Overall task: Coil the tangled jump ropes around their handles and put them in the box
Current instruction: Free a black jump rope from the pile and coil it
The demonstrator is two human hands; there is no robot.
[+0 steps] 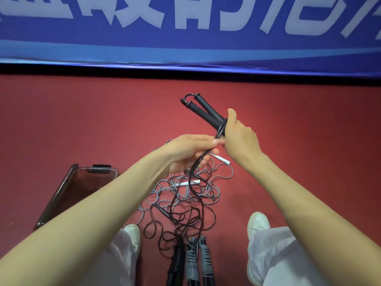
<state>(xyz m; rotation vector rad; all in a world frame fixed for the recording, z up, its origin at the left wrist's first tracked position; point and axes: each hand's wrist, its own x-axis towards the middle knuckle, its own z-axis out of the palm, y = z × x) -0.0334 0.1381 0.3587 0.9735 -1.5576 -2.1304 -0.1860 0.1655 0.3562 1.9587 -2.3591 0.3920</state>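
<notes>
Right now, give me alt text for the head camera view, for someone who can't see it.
The right hand grips two black handles while the left hand pinches their black rope below, above a tangle of grey and black ropes on the red floor. A clear box lies at left; three coiled ropes lie between the feet.

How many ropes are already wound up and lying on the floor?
3, side by side at the view's bottom edge: a black bundle left, a grey bundle in the middle, a second grey bundle right. Others may lie out of frame.
</notes>
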